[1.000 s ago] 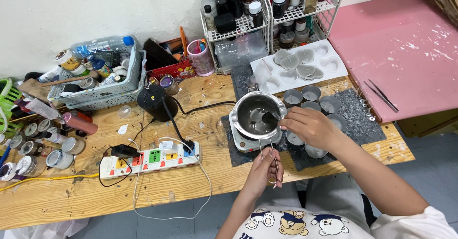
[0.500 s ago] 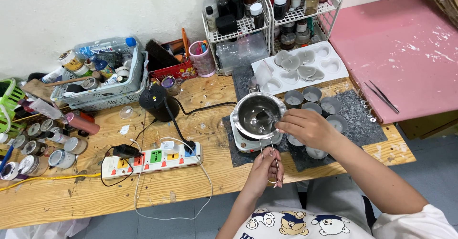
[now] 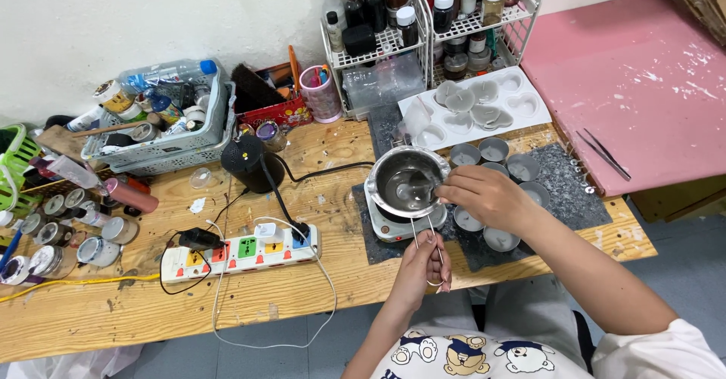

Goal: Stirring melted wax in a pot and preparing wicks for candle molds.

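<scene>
Steel melting pot (image 3: 407,182) sits on a small white hotplate (image 3: 393,224) on the bench (image 3: 151,303). Left hand (image 3: 423,262) fingers pinch its wire handle (image 3: 429,235); right hand (image 3: 484,196) fingers press together at the rim, apparently stirring. Grey filled tins (image 3: 495,151) stand beside it.

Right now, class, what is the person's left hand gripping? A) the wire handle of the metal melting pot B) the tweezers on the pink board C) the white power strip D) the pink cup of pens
A: the left hand closes round the wire handle that runs from the metal melting pot on the small heater.
</scene>
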